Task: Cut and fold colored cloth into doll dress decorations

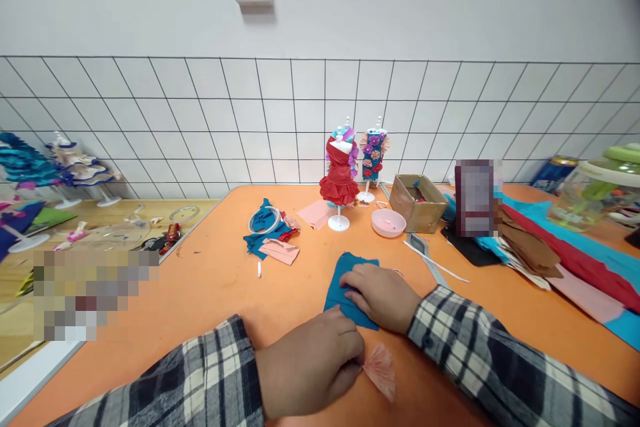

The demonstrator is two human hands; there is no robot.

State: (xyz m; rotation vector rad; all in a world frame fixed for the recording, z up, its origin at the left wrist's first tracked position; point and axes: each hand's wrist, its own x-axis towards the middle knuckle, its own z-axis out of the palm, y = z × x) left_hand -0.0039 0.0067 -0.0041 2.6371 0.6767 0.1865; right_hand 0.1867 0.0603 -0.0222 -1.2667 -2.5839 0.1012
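Note:
At the front of the orange table, my left hand (320,360) is closed, its thumb and forefinger pinching the narrow end of a small pink pleated fan (381,370). The fan spreads out to the right, thin and crinkled, of crepe paper or cloth. Farther back, my right hand (381,295) rests on a flat teal piece (353,265) of similar material. Its fingers lie slightly bent and apart across the sheet. The knuckles of my left hand are close to the teal piece's lower edge, and I cannot tell whether they touch it.
Miniature dress forms in a red dress (341,170) and a flowered blue one (373,160) stand by the wall. Near them are a pink bowl (389,223), a cardboard box (419,205) and scissors (423,250). Teal and pink scraps (273,233) lie left; coloured sheets (570,247) lie right.

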